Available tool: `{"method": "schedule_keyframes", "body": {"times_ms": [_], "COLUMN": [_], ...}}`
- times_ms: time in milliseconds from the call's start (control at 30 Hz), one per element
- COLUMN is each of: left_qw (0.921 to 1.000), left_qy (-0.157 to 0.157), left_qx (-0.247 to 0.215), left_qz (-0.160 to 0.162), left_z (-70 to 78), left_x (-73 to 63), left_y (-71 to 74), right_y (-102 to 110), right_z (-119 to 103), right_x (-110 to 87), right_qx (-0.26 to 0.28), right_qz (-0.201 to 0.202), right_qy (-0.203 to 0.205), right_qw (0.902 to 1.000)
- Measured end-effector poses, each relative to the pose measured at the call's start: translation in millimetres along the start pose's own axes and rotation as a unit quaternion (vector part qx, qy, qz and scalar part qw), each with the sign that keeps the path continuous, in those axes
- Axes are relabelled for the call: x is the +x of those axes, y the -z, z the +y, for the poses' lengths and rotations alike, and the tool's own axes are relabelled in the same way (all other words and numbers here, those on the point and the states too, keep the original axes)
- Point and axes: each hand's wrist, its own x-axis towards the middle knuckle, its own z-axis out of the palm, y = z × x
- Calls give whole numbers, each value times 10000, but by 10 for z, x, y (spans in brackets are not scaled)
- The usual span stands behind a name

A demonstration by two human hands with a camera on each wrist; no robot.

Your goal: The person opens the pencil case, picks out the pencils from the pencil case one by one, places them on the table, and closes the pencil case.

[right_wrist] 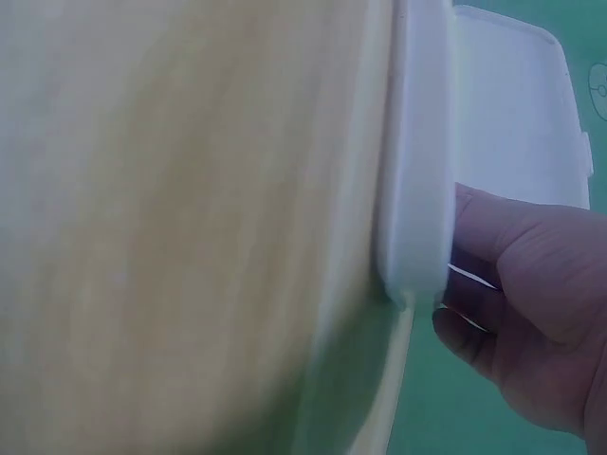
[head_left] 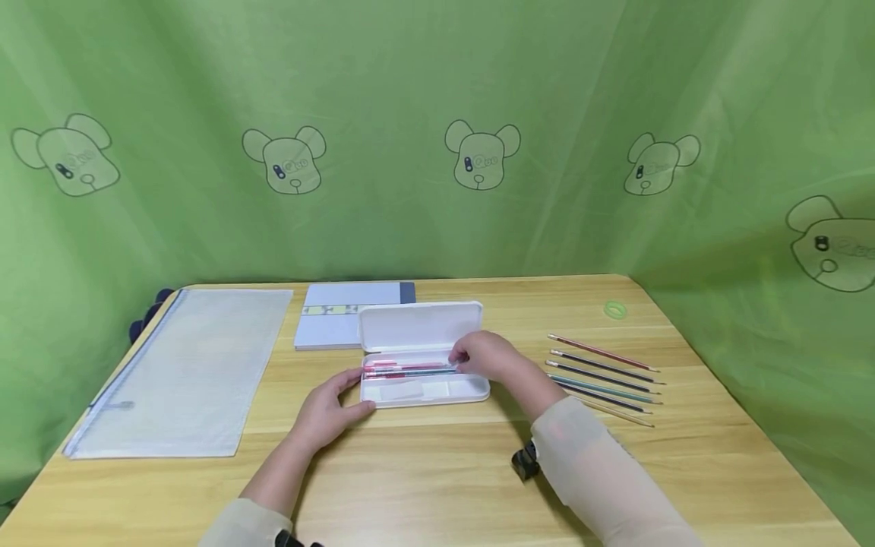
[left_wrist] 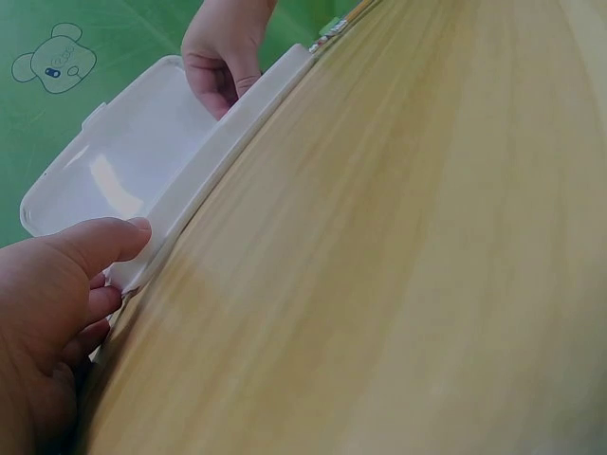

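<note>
A white plastic pencil case (head_left: 425, 391) lies open on the table, its lid (head_left: 420, 327) tilted up at the back. Several red and dark pens (head_left: 410, 371) lie lengthwise inside. My left hand (head_left: 326, 414) holds the case's left end; in the left wrist view its thumb (left_wrist: 119, 242) rests on the front wall, with fingers curled around the end. My right hand (head_left: 487, 355) reaches into the right end of the case, bent fingers at the pen ends. The case wall hides those fingertips in the right wrist view, so whether they pinch a pen is unclear.
Several pencils (head_left: 601, 374) lie side by side on the right, with a green ring-shaped item (head_left: 615, 309) behind them. A notebook (head_left: 342, 292) sits behind the case. At left lies a translucent zip pouch (head_left: 191, 372). Green curtain (head_left: 383, 228) surrounds the wooden table (head_left: 424, 479).
</note>
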Motion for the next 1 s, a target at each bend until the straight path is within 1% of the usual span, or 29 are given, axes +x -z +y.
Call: {"method": "schedule_keyframes", "body": {"times_ms": [133,267,400,600,833,1000], "left_qw": [10000,10000,10000,10000,10000,10000], "left_qy": [18,33,49,10,55,3], "left_qx": [-23,-36,-67,-87,-76,-85], "left_qz": [-7,2,8,21,20,26], "left_z": [6,8,7,8,1,-3], "left_x": [1,1,1,4,9,10], "left_y": [3,1,-4,-4,-9,-11], "right_y": [-28,-48,-52,-46,-55,-52], "right_z": [-13,-8,16,63,96,121], "right_x": [-2,-3,-22,-53,-69,-109], "right_qx": [-71,30,224,382,802,1187], "right_qz": [26,40,110,231,220,247], "right_qy": [-78,-106,-15,242,106,86], "right_qw": [9999,9999,9997,9987,9965,9926]}}
